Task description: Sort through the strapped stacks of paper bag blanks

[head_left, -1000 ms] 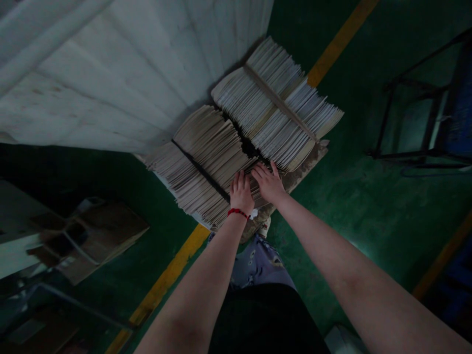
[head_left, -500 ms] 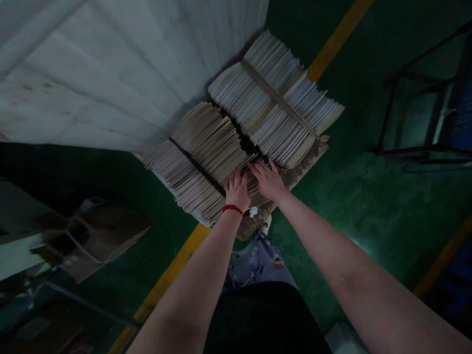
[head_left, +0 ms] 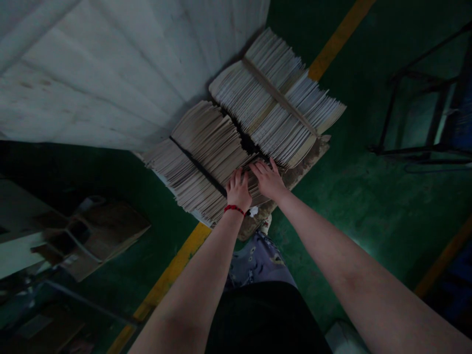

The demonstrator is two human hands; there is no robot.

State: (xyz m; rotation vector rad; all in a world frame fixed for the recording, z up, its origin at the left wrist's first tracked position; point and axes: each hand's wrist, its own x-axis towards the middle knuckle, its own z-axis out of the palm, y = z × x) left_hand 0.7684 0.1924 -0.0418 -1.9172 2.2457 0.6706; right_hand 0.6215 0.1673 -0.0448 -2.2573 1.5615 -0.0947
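Observation:
Two strapped bundles of thin beige sheets, possibly paper or card, lie fanned out side by side. The nearer bundle (head_left: pixel 206 160) has a black strap, and the farther one (head_left: pixel 275 96) has a tan strap. My left hand (head_left: pixel 239 189), with a red string bracelet (head_left: pixel 234 209) at the wrist, rests with spread fingers on the near bundle's edge. My right hand (head_left: pixel 269 180) lies just beside it, its fingers spread over the sheet edges near the gap between the bundles. Neither hand visibly grips anything.
A worn wooden board (head_left: pixel 309 164) lies under the bundles, against a white corrugated wall or sheet (head_left: pixel 110 73). The floor (head_left: pixel 368 231) is green with yellow lines. A dark metal frame (head_left: pixel 416 118) stands at right, and flattened cardboard (head_left: pixel 110 231) lies at left.
The view has shifted slightly, so the bundles sit a little higher in the picture. Both hands stay on the sheet edges, with only small movement.

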